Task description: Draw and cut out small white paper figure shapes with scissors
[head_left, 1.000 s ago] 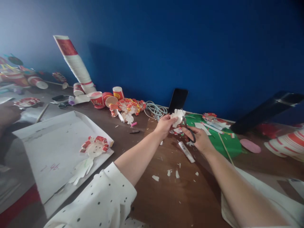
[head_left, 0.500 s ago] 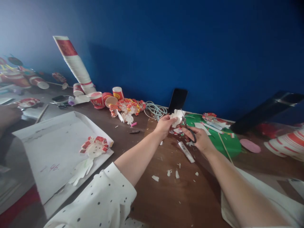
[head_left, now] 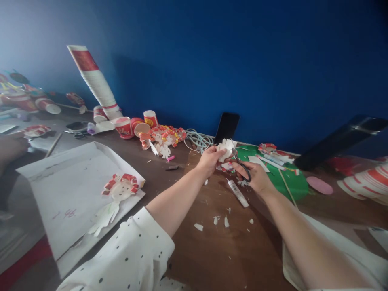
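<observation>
My left hand point(head_left: 210, 159) pinches a small piece of white paper point(head_left: 226, 148) above the brown table. Wrapped around the dark handles of a pair of scissors point(head_left: 244, 171), my right hand point(head_left: 256, 176) keeps the blades at the paper's right edge. Below the hands lies a white glue tube point(head_left: 238, 194). Small white paper scraps point(head_left: 226, 222) are scattered on the tabletop. A paper doll with red-and-white curls point(head_left: 121, 190) rests on a large white sheet point(head_left: 72, 202) to the left.
A phone point(head_left: 228, 127) leans against the blue wall. Behind the left hand are paper cups point(head_left: 150, 119), curly paper dolls point(head_left: 166, 138) and a coiled pale cable point(head_left: 198, 140). Green paper point(head_left: 291, 182) carries markers point(head_left: 274, 161) at right. Another person's hand point(head_left: 13, 147) shows at far left.
Almost nothing differs. Both hands hold the paper and scissors in nearly the same place, and the objects on the table stay put.
</observation>
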A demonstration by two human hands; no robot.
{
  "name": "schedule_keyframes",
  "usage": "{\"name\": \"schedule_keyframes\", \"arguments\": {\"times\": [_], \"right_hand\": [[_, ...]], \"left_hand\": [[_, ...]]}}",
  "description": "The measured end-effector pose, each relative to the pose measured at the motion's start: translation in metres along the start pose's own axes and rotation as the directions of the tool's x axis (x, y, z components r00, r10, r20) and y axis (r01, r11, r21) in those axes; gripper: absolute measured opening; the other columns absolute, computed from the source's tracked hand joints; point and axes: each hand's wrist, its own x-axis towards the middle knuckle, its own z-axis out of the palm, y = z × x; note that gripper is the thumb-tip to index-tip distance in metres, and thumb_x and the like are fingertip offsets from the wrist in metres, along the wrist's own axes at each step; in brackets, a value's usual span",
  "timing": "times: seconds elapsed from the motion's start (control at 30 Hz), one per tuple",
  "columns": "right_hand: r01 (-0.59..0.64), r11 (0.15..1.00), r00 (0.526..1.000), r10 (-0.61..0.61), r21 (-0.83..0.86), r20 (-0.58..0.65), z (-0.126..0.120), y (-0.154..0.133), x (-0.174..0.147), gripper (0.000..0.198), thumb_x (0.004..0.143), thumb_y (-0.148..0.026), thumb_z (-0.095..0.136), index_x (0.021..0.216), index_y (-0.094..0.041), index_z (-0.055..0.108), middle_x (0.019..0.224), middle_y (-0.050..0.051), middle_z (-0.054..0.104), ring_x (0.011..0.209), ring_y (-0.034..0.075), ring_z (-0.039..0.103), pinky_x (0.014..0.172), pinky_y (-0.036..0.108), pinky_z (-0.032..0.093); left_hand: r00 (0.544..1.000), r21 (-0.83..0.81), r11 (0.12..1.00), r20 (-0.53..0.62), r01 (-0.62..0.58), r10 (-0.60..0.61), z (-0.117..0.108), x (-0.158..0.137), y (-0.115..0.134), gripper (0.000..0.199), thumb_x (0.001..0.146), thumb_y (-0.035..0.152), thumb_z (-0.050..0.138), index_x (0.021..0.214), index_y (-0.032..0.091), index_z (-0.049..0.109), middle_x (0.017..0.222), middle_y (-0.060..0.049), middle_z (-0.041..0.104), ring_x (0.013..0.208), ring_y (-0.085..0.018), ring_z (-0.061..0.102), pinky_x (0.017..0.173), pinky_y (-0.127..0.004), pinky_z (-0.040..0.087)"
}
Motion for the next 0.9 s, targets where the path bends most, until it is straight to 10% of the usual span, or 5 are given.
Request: {"name": "schedule_keyframes", "arguments": {"times": [0.67,0.9], "right_hand": [[-0.026,0.999,0.999,0.025,0.023,0.026,0.0015,0.0014,0.0011,0.048,0.075,-0.058,0.067,0.095,-0.015,0.075,0.049,-0.002,0.053,0.047,0.013,0.047,0.049,0.028,0.040],[-0.012,1.000,1.000,0.012,-0.012,0.009,0.0013,0.0036,0.0017,0.045,0.077,-0.061,0.065,0.077,-0.017,0.072,0.050,-0.001,0.055,0.048,0.012,0.048,0.050,0.027,0.041]], "left_hand": [[0.999,0.033,0.999,-0.035,-0.026,0.027,-0.0023,0.0018,0.0007,0.011,0.073,0.016,0.075,0.077,0.012,0.065,0.069,-0.004,0.067,0.061,-0.012,0.064,0.071,-0.028,0.053],[0.999,0.106,0.994,-0.041,-0.029,0.034,-0.0022,0.0028,-0.0011,0.013,0.072,0.016,0.076,0.075,0.011,0.065,0.065,-0.003,0.066,0.060,-0.013,0.064,0.074,-0.032,0.055]]}}
